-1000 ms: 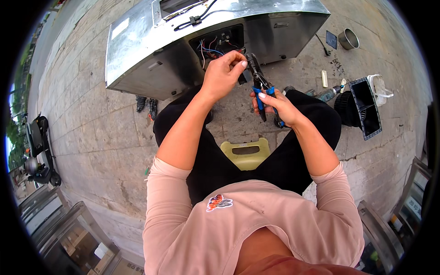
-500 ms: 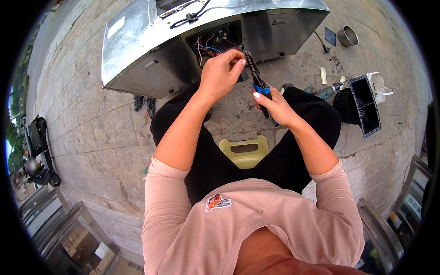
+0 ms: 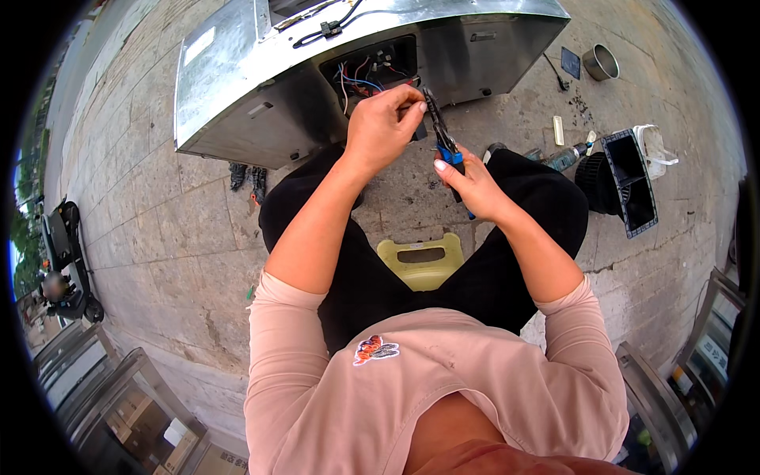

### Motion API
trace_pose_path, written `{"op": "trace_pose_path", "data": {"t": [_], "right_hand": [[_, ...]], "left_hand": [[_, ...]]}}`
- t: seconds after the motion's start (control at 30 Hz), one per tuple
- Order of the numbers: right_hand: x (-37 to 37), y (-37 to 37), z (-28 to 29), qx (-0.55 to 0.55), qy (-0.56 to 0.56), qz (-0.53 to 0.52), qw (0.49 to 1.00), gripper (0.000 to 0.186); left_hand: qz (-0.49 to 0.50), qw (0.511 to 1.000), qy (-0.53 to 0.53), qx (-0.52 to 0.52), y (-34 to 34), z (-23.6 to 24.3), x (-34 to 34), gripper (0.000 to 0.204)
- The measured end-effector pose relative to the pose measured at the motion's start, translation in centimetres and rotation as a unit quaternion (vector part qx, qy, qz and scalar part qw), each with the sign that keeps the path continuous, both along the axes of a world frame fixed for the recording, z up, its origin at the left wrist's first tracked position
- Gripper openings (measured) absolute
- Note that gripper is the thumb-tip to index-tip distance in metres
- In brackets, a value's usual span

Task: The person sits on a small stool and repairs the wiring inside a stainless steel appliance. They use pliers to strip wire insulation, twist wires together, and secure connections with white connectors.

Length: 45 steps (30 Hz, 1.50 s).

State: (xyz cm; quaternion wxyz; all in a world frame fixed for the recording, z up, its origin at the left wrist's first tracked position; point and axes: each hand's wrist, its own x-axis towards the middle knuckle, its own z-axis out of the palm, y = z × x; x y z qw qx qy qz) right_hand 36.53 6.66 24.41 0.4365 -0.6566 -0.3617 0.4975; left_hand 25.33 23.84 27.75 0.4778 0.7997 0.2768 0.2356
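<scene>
Pliers squeezed closer together vs 1 s ago, your right hand clamped on handles; your left hand pinched together beside plier tips, can't tell on what; pliers near metal cabinet.

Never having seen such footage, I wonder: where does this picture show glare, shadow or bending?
Head view: glare brightens the silvery metal cabinet on top; its dark wiring recess is shadowed; head view again: grey stone paving curves near the edges.

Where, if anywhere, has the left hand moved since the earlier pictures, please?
No, not noticeably: judged against the metal cabinet, the left hand stays close by its wiring opening.
</scene>
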Motion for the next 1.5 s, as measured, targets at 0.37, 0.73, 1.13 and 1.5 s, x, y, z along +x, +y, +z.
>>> {"op": "trace_pose_path", "data": {"t": [0.37,0.73,1.13,1.5], "right_hand": [[-1.6,0.1,-0.7,0.012,-0.029,-0.051,0.998,0.024],[-1.0,0.0,-1.0,0.021,-0.101,-0.085,0.991,0.025],[-0.4,-0.8,-5.8,0.05,-0.22,-0.042,0.973,0.031],[1.2,-0.9,-2.8,-0.077,-0.032,0.038,0.996,0.032]], "left_hand": [[0.015,0.994,0.025,0.106,0.4,0.8,-0.8,0.016],[-0.037,0.999,0.018,-0.013,1.0,0.6,-1.4,0.03],[0.02,0.994,0.059,0.089,0.2,0.6,-3.4,0.031],[-0.128,0.974,0.166,0.089,1.2,1.2,-3.5,0.031]]}}
